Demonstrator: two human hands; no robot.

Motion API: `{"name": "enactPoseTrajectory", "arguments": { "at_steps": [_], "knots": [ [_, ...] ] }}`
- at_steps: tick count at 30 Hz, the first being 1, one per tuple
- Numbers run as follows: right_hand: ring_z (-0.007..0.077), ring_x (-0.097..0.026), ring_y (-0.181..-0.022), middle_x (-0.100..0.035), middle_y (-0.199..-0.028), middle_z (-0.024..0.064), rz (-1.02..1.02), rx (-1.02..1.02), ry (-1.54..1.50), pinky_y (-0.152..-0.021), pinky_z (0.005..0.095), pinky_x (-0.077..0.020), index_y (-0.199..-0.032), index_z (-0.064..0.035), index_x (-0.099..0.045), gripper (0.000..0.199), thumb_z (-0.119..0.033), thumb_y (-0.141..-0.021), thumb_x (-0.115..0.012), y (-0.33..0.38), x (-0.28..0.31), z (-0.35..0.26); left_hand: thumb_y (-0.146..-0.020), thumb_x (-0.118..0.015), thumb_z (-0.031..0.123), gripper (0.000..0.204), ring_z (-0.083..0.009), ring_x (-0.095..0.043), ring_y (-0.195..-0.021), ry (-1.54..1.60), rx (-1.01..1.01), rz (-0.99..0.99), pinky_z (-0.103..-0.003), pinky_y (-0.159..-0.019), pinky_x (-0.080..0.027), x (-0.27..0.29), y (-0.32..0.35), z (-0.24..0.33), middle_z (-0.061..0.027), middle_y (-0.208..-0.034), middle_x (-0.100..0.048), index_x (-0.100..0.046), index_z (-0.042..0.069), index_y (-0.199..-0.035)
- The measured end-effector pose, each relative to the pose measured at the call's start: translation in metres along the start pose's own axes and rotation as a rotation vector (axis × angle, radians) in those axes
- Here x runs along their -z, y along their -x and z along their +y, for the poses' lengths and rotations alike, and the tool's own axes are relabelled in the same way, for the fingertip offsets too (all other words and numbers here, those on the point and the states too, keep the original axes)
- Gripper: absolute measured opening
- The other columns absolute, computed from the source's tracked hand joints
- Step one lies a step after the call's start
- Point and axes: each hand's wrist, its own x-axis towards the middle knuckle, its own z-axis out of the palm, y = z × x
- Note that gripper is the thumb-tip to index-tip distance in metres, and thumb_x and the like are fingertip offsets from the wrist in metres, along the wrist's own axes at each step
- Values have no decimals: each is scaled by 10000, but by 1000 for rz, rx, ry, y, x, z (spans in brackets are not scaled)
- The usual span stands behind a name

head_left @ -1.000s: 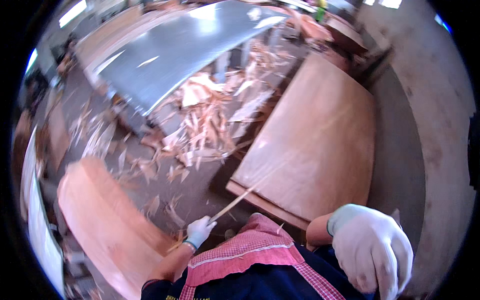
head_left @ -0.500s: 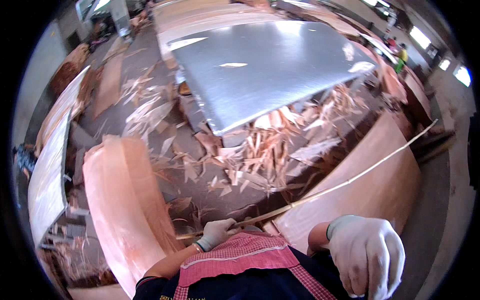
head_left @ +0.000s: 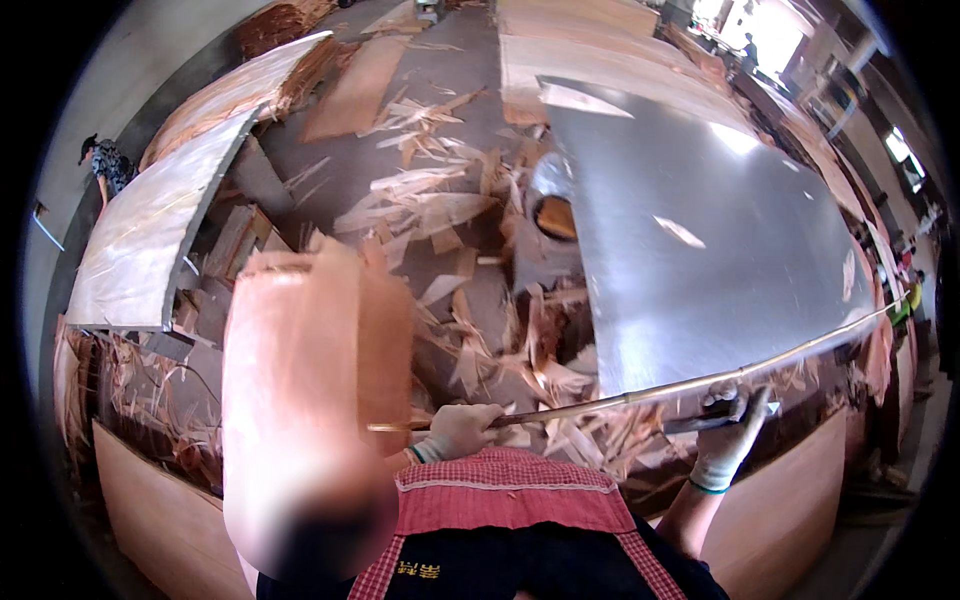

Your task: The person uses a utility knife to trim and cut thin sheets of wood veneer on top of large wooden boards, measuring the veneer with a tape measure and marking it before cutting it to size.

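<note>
My left hand (head_left: 458,430), in a pale work glove, is closed round a long thin bamboo pole (head_left: 625,397) close to its near end. From there the pole runs up and right across the near edge of a shiny grey metal-topped table (head_left: 700,290). Below the pole, my gloved right hand (head_left: 732,440) is closed on a dark, narrow tool (head_left: 697,423); its exact kind is unclear. A bent stack of pinkish wood veneer sheets (head_left: 305,350) rises beside my left hand, passing just left of the pole's near end.
Torn veneer scraps (head_left: 430,200) litter the floor. At left a pale veneer stack (head_left: 160,230) lies on supports, a person (head_left: 108,165) behind it. More veneer sheets (head_left: 590,60) lie beyond the table. A wood sheet (head_left: 780,490) is at near right.
My view has swung left. My right hand, earlier near the lower right, is now farther forward beneath the pole, with the dark tool visible in it. My left hand still grips the pole.
</note>
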Motion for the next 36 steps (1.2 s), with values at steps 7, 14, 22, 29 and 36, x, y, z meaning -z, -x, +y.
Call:
{"name": "enactPoseTrajectory", "arguments": {
  "at_steps": [7,14,22,29,36],
  "knots": [
    [88,-484,-545,-669,-875,84,77,-258,826,-481,216,-385,-944,-56,-623,347,-391,-943,-534,-139,-43,149,-867,-595,367,266,-300,-627,-649,2,-93,157,-382,-530,-478,125,-150,-100,-105,-750,-637,-616,101,-868],
    [63,-420,-488,-655,-816,75,50,-199,555,-448,190,-335,-1028,-27,-581,309,-315,-970,-487,-319,-167,285,-871,-603,296,295,-336,-616,-884,128,-60,37,-424,-716,-484,179,-309,-214,-150,-939,-629,-578,83,-1073],
    [171,-591,-927,-632,-1041,148,-298,-139,733,-792,279,-478,-1106,48,-611,406,-228,-1020,-325,-555,-310,400,-880,-602,311,251,-321,-634,-781,76,281,-80,-402,-678,-496,319,-437,-381,-121,-875,-659,-617,143,-1066],
    [216,-612,-560,-645,-682,113,-78,-80,1782,-526,352,-483,-854,-10,-644,266,-268,-821,-588,-830,-279,477,-820,-683,241,194,-292,-612,-615,-39,273,263,-383,-547,-466,389,-559,-513,-137,-722,-629,-635,93,-937],
    [272,-634,-1028,-655,-1123,142,-461,-398,2575,-897,389,-481,-1054,-122,-702,308,-205,-851,-485,-910,-312,623,-830,-675,249,188,-302,-603,-591,-85,364,263,-382,-558,-470,514,-729,-651,-133,-679,-617,-634,70,-872]
  ]
}}
